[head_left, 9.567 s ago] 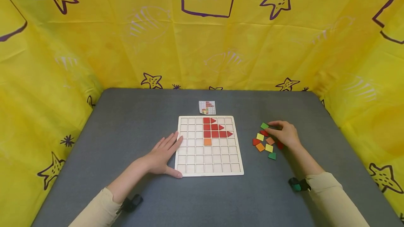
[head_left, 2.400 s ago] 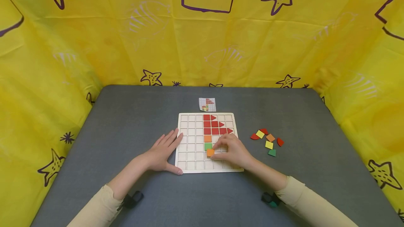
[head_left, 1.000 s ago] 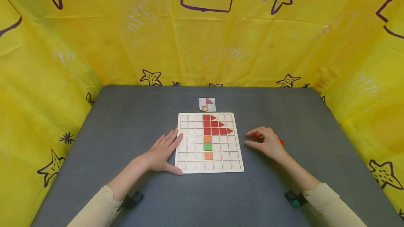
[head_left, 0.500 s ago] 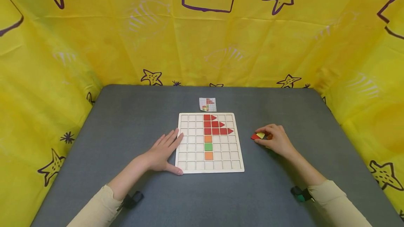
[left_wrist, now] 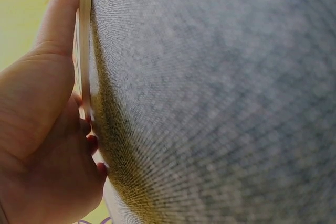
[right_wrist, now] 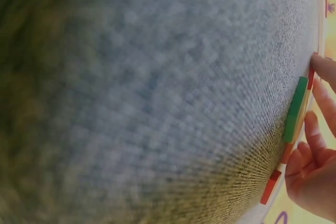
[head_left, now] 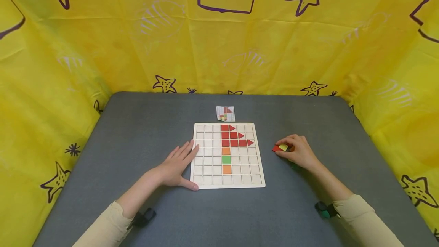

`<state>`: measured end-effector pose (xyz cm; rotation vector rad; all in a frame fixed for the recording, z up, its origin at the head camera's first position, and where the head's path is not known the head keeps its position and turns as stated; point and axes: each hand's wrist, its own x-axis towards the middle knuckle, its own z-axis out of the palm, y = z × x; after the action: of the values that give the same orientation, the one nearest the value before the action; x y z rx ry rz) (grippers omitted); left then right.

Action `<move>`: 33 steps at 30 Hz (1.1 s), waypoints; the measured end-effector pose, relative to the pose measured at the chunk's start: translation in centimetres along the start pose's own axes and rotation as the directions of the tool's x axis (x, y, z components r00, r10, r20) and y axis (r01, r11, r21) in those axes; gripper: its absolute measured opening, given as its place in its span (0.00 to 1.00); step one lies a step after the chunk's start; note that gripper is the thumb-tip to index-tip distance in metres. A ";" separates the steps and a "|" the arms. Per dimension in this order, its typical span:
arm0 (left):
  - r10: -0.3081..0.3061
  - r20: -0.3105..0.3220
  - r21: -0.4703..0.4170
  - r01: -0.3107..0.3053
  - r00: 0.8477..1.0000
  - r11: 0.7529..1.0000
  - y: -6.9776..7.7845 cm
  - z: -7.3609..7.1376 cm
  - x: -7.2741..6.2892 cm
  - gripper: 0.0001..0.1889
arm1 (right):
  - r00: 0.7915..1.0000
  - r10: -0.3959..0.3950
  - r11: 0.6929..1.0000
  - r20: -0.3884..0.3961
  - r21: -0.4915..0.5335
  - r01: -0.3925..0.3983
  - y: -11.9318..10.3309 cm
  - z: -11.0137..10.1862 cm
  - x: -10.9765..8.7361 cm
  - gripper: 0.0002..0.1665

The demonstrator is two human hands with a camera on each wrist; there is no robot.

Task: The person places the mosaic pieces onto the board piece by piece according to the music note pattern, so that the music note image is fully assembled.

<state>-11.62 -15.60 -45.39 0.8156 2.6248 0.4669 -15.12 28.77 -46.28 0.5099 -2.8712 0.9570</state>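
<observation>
A wooden grid board (head_left: 205,160) lies on the table with red squares and triangles in its upper rows. Below them, one column holds an orange square (head_left: 226,151), a green square (head_left: 226,159) and another orange square (head_left: 227,169). Spread along the board's left edge, my left hand (head_left: 174,169) rests with straight fingers, thumb at the lower corner. To the right of the board, my right hand (head_left: 302,153) pinches a red curved-edge tile (head_left: 275,148) between thumb and finger. A yellow square tile (head_left: 283,147) shows beneath that hand, which hides most of the other loose tiles.
A small printed pattern card (head_left: 225,114) lies beyond the board. In the right wrist view, a green tile (right_wrist: 296,109) and a red tile (right_wrist: 270,187) lie on the grey table (head_left: 154,121) near the fingers. Yellow cloth (head_left: 219,48) hangs around the table.
A green and a second orange square have joined the board's column. My right hand has moved from the board to the loose tiles and taken hold of a red one. My left hand has stayed put.
</observation>
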 end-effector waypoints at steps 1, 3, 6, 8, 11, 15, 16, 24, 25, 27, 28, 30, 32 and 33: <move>0.000 0.000 0.000 0.000 1.000 1.000 0.0 0.0 0.0 0.67 | 1.000 -0.004 1.000 0.000 0.000 0.004 0.1 0.0 0.1 0.15; -0.001 -0.001 -0.001 0.001 1.000 1.000 0.0 0.0 0.0 0.67 | 1.000 -0.010 1.000 0.000 0.000 0.010 0.1 0.1 0.2 0.14; -0.001 -0.002 -0.002 0.001 1.000 1.000 0.0 0.0 0.0 0.67 | 1.000 -0.005 1.000 0.001 0.006 0.005 0.1 0.2 0.3 0.14; -0.001 -0.003 0.000 0.001 1.000 1.000 0.0 -0.1 0.0 0.67 | 1.000 0.003 1.000 -0.002 0.018 -0.003 -0.1 0.3 0.3 0.14; 0.001 -0.005 0.001 -0.001 1.000 1.000 0.0 -0.1 0.0 0.67 | 1.000 0.031 0.998 0.000 0.054 -0.031 -0.7 0.5 0.4 0.15; 0.003 -0.009 -0.001 -0.003 1.000 1.000 0.1 -0.1 -0.1 0.67 | 0.996 0.092 0.986 0.014 0.137 -0.093 -1.7 0.9 0.4 0.16; 0.003 -0.009 -0.002 -0.003 1.000 1.000 0.1 -0.1 -0.1 0.67 | 0.994 0.108 0.980 0.020 0.164 -0.110 -2.0 1.1 0.5 0.16; 0.003 -0.006 -0.006 -0.003 1.000 1.000 0.1 -0.1 -0.2 0.67 | 0.978 0.174 0.912 0.115 0.355 -0.204 -4.7 2.4 0.4 0.17; 0.002 -0.006 -0.005 -0.002 1.000 1.000 0.1 -0.1 -0.2 0.67 | 0.978 0.164 0.907 0.130 0.369 -0.202 -5.1 2.6 0.4 0.17; 0.002 -0.007 -0.003 -0.002 1.000 1.000 0.1 -0.1 -0.1 0.67 | 0.977 0.140 0.900 0.161 0.390 -0.193 -5.8 3.1 0.5 0.17; 0.002 -0.008 -0.002 -0.003 1.000 1.000 0.1 -0.1 -0.1 0.67 | 0.976 0.130 0.901 0.173 0.390 -0.189 -6.1 3.4 0.5 0.17; 0.002 -0.008 0.002 -0.002 1.000 1.000 0.0 -0.1 -0.1 0.67 | 0.974 0.105 0.905 0.200 0.386 -0.177 -6.9 4.0 0.5 0.16; 0.000 -0.007 0.006 0.000 1.000 1.000 0.0 0.0 -0.1 0.67 | 0.970 0.082 0.909 0.228 0.381 -0.166 -7.7 4.6 0.5 0.16; -0.001 -0.006 0.007 0.001 1.000 1.000 0.1 0.0 0.0 0.67 | 0.969 0.070 0.914 0.238 0.374 -0.158 -8.1 4.9 0.4 0.16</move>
<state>-11.58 -15.59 -45.33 0.8167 2.6333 0.4604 -12.67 19.64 -45.52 0.5044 -2.9302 1.6094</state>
